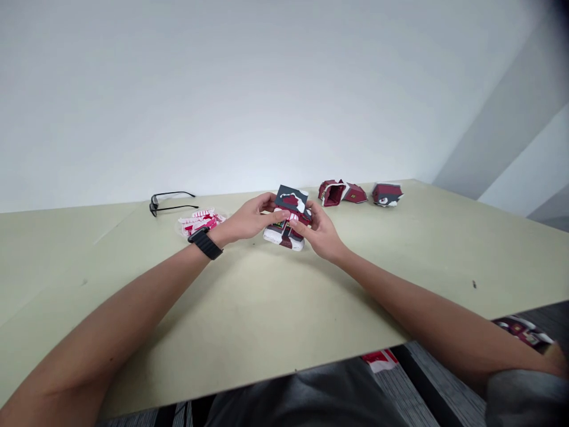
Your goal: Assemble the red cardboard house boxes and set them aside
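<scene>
A small model house (284, 238) with a dark grey roof, dark red walls and white snow-like trim is held above the middle of the table. My left hand (249, 220) grips its left side, fingers behind and thumb across the front. On the other side my right hand (323, 232) holds it too, with the thumb on the front. Both thumbs meet at a small pink-and-white striped piece (293, 217) on the house front; which thumb presses it I cannot tell. My fingers hide part of the walls.
Black eyeglasses (154, 204) and a clear bag of pink-and-white striped pieces (200, 220) lie to the left on the pale table (249, 332). At the back right are dark red house parts (331, 193) and another small house (386, 194). A wall rises behind the table.
</scene>
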